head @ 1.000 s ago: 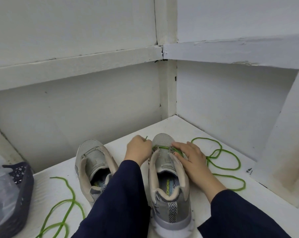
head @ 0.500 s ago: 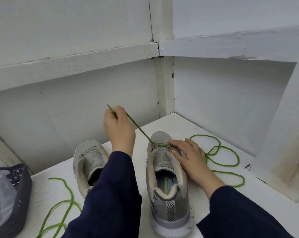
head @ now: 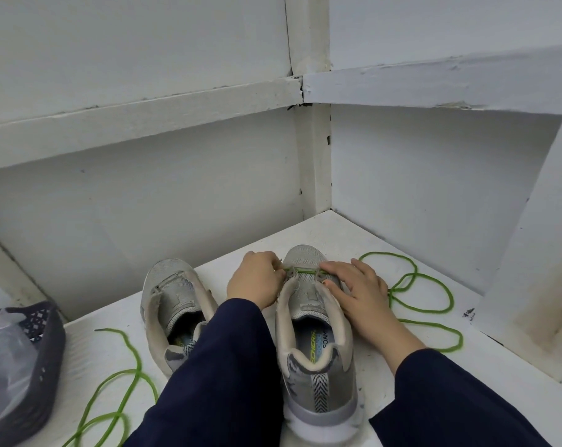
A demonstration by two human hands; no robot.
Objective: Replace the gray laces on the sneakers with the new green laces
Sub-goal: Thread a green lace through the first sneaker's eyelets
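Judging from the right sneaker (head: 318,343) on the tabletop (head: 347,240), you've barely started: left of it the other sneaker (head: 173,304) sits laceless, and at its toe your left hand (head: 255,282) pinches the green lace (head: 300,270) while your right hand (head: 358,290) lies flat, fingertips hiding the eyelets.

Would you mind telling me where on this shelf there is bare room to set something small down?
One bare patch lies at the back corner of the shelf, beyond the right sneaker's toe. Another lies behind the left sneaker, toward the back wall. It is crowded right of the right sneaker with green lace loops, and at front left with another green lace and a dark basket.
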